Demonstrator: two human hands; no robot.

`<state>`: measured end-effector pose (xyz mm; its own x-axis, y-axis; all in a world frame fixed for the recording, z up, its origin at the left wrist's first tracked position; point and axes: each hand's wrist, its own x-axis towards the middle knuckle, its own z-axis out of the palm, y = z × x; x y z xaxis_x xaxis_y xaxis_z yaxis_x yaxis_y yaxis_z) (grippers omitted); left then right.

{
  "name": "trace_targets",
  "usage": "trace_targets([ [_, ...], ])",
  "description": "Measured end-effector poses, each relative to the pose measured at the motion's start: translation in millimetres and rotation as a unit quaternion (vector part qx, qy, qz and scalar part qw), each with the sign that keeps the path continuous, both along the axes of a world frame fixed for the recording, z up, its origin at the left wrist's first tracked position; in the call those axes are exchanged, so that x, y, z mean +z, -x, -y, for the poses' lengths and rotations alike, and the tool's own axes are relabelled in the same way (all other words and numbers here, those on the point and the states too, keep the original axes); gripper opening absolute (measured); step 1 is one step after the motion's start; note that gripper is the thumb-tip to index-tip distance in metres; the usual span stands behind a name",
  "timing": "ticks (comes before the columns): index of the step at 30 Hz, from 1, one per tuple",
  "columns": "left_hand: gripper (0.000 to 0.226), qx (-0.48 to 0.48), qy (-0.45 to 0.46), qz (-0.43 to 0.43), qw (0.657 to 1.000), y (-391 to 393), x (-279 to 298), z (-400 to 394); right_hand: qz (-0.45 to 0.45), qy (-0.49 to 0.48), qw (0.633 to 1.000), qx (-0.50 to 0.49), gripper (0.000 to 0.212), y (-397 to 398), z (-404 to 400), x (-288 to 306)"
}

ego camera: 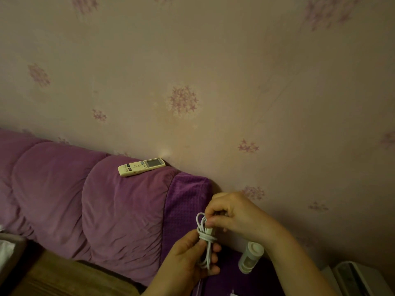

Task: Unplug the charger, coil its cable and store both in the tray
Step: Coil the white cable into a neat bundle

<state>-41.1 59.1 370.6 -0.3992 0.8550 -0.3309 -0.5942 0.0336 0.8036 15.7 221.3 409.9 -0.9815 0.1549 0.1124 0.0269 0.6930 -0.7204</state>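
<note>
A white charger cable (204, 238) is gathered into a bundle of loops, with one strand wound around its middle. My left hand (188, 259) grips the lower part of the bundle. My right hand (233, 214) pinches the cable's end at the top of the bundle, where a small white plug tip shows. Both hands are in front of the purple headboard's right end. The charger block and the tray are not visible.
A padded purple headboard (96, 201) runs along the flowered wall. A cream remote control (141, 166) lies on its top. A small white cylindrical device (251, 257) stands below my right wrist. A white appliance (354, 276) sits at the lower right.
</note>
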Motion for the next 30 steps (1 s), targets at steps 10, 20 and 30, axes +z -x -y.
trace_targets([
  [10, 0.025, -0.029, -0.022, 0.059, 0.998, 3, -8, 4, 0.002, -0.033, 0.999, 0.011, 0.007, 4, 7, -11],
  [20, 0.017, 0.017, 0.007, -0.029, 0.999, 5, -13, -4, -0.044, 0.049, 0.996, -0.056, 0.004, 1, 7, -15],
  [30, 0.020, 0.047, 0.049, 0.065, 0.996, -1, -27, -8, -0.005, -0.053, 0.999, -0.007, 0.009, -3, 22, -22],
])
